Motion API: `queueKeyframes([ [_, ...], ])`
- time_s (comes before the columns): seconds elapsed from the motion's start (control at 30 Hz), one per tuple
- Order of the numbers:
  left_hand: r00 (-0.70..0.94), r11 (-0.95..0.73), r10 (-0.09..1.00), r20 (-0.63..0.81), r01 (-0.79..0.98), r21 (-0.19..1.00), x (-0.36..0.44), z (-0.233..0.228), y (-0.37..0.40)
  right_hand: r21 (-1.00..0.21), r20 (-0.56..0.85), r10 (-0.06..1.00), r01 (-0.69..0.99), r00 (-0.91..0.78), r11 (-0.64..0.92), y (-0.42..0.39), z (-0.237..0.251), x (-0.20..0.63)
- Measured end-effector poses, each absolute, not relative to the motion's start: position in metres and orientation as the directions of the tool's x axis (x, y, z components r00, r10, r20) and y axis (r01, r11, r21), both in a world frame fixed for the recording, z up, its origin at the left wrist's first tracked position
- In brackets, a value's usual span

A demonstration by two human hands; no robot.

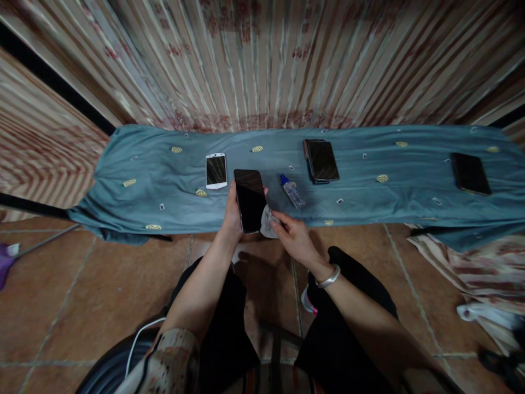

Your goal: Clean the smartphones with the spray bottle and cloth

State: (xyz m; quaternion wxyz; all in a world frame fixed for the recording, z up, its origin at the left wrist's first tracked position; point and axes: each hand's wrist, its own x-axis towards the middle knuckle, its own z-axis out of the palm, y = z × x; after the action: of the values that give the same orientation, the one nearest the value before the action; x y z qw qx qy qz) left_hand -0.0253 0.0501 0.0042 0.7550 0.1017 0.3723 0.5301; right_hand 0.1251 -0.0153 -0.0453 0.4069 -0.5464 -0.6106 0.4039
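Observation:
My left hand (233,214) is wrapped round a black smartphone (250,198), holding it screen up over the front part of the bench. A small grey cloth (268,223) is pinched in my right hand (296,236), touching or just beside the phone's lower right edge. Right of the phone lies a clear bottle with a blue cap (293,192). A white smartphone (216,171) rests face up to the left. Farther right is a stack of dark phones or small tablets (322,160), its lower pieces mostly hidden.
A blue-green cloth with yellow patterns (184,210) covers the narrow bench. At its right end lies a dark flat wallet-like item (470,173). A striped curtain (262,71) hangs behind. Below are floor tiles (353,236), and a white cable (137,339) runs at lower left.

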Motion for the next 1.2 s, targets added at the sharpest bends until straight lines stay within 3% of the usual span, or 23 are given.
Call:
queueKeyframes([
  [0.27, 0.127, 0.386, 0.884, -0.45, -0.741, 0.549, -0.026, 0.002, 0.052, -0.941, 0.048, 0.992, 0.328, -0.119, 0.085, -0.021, -0.047, 0.127],
  [0.4, 0.117, 0.375, 0.885, -0.451, -0.753, 0.54, -0.028, -0.001, 0.054, -0.898, 0.068, 0.987, 0.422, -0.147, 0.124, -0.025, -0.042, 0.129],
  [0.5, 0.1, 0.369, 0.884, -0.457, -0.75, 0.549, -0.03, -0.003, 0.056, -0.81, 0.172, 0.963, 0.526, -0.207, 0.258, -0.028, -0.036, 0.132],
  [0.7, 0.129, 0.386, 0.882, -0.453, -0.749, 0.539, -0.026, -0.006, 0.056, -0.522, 0.423, 0.823, 0.641, -0.378, 0.563, -0.028, -0.031, 0.14],
  [0.87, 0.163, 0.411, 0.876, -0.455, -0.746, 0.524, -0.023, -0.004, 0.054, -0.391, 0.495, 0.769, 0.686, -0.406, 0.614, -0.029, -0.027, 0.139],
  [1.2, 0.206, 0.465, 0.852, -0.481, -0.72, 0.516, -0.02, -0.004, 0.053, -0.295, 0.513, 0.735, 0.713, -0.443, 0.636, -0.034, -0.019, 0.134],
])
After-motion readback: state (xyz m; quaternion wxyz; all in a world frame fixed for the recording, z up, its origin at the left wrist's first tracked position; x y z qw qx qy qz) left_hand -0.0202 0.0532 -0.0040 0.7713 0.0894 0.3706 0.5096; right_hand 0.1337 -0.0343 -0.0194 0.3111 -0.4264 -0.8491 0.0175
